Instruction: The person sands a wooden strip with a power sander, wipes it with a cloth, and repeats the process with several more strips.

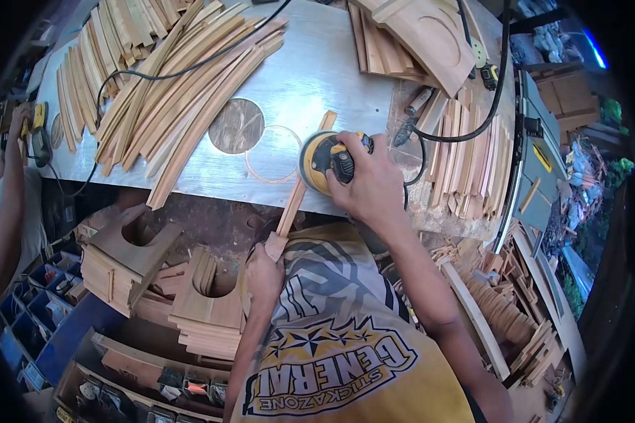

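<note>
Shiny tabletop (324, 63): right grip (371, 180) closed around the sander (322, 161) at the wooden strip (291, 206), left grip (264, 275) closed at its seven-o'clock end; a flat pad and light, even pressure should suit.

Yellow-and-black sander (317, 160) against 1 slim wooden strip (291, 209) overhanging the table (331, 77).
</note>
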`<action>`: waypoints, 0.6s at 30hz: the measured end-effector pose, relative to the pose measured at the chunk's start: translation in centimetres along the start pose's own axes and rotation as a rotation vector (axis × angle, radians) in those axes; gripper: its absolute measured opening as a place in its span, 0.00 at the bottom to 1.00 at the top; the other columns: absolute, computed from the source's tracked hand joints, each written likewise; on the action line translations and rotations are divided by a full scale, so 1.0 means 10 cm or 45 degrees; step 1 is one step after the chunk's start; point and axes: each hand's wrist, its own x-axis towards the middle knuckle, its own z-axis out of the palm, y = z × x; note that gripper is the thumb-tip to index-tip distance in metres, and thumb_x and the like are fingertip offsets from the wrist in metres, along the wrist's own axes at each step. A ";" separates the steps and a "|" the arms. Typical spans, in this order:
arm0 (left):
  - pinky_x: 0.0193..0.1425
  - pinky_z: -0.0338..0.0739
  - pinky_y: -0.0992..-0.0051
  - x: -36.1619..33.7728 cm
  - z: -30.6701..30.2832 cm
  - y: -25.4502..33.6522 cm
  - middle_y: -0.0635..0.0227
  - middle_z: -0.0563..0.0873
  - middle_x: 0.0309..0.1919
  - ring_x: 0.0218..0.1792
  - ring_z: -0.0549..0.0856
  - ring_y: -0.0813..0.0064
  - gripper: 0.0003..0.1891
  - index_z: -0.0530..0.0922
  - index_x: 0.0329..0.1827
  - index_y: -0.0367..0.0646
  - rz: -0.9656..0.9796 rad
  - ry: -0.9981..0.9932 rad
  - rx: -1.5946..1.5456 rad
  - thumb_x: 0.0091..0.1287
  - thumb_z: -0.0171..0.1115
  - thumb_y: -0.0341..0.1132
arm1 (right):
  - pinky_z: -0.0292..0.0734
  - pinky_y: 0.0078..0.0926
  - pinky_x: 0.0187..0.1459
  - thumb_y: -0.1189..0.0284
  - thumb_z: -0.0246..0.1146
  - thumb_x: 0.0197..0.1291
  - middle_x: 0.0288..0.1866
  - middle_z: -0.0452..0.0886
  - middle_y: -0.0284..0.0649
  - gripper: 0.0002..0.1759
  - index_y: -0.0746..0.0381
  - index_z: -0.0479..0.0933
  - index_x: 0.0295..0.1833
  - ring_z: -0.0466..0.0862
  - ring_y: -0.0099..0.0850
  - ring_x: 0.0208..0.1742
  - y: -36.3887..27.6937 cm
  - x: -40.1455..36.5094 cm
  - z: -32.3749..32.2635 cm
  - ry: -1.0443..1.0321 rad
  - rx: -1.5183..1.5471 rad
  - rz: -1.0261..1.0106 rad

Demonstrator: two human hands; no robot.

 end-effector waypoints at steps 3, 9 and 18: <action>0.46 0.81 0.42 -0.03 0.10 -0.05 0.38 0.88 0.34 0.40 0.88 0.35 0.21 0.73 0.57 0.39 0.023 -0.007 0.023 0.68 0.69 0.42 | 0.84 0.50 0.44 0.62 0.75 0.54 0.51 0.75 0.55 0.29 0.48 0.77 0.62 0.86 0.57 0.43 0.03 0.17 0.00 0.115 -0.010 -0.025; 0.43 0.80 0.40 0.02 0.18 -0.14 0.39 0.88 0.31 0.37 0.88 0.35 0.21 0.73 0.55 0.37 0.068 0.047 -0.003 0.69 0.68 0.42 | 0.85 0.53 0.42 0.62 0.74 0.55 0.49 0.75 0.57 0.29 0.49 0.76 0.63 0.86 0.60 0.42 0.09 0.21 -0.01 0.063 -0.021 -0.071; 0.43 0.79 0.40 0.05 0.09 -0.09 0.39 0.88 0.32 0.38 0.88 0.35 0.19 0.71 0.53 0.38 0.086 0.010 -0.028 0.69 0.68 0.40 | 0.85 0.54 0.44 0.61 0.74 0.56 0.51 0.75 0.57 0.30 0.49 0.75 0.65 0.86 0.60 0.42 0.12 0.27 -0.04 0.031 -0.078 -0.018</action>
